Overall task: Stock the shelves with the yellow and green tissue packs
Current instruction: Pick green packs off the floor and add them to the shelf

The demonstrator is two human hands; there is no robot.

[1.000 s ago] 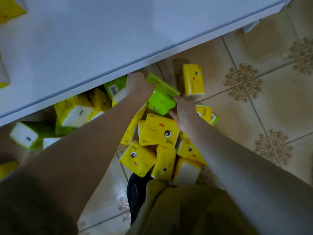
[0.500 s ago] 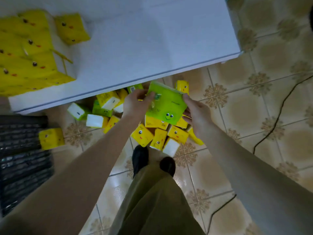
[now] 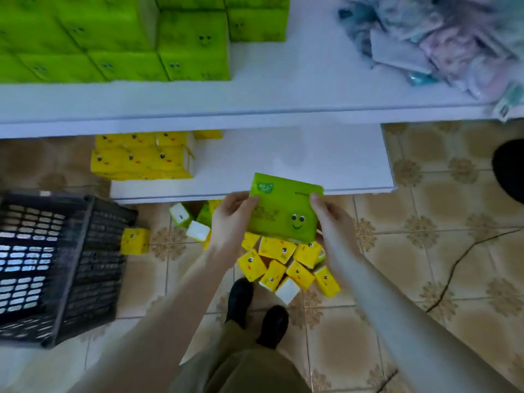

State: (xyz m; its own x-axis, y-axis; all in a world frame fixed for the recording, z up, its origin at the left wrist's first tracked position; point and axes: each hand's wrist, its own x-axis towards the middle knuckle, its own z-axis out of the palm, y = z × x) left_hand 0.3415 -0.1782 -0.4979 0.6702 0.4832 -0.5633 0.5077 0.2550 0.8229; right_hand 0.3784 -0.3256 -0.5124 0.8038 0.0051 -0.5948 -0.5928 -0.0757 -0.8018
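Observation:
A green tissue pack [image 3: 285,208] with a smiley face is held up between both hands, over the front edge of the lower white shelf [image 3: 297,163]. My left hand [image 3: 229,222] grips its left end and my right hand [image 3: 330,222] grips its right end. Several green packs [image 3: 119,38] are stacked at the left of the upper white shelf [image 3: 283,100]. Several yellow packs [image 3: 141,160] stand in a block at the left of the lower shelf. A heap of loose yellow packs [image 3: 286,268] lies on the tiled floor under my hands, with a few green ones [image 3: 181,217] by the shelf foot.
A black slatted plastic crate [image 3: 56,265] stands on the floor at the left, with one yellow pack [image 3: 134,241] beside it. Blurred pale packets [image 3: 442,43] lie on the upper shelf at the right. My two black shoes [image 3: 255,307] stand just behind the heap. A dark object [image 3: 509,168] shows at the right edge.
The green pack has come up from the floor heap, held in both hands, to the level of the lower shelf's edge. The view has lifted and now takes in the upper shelf.

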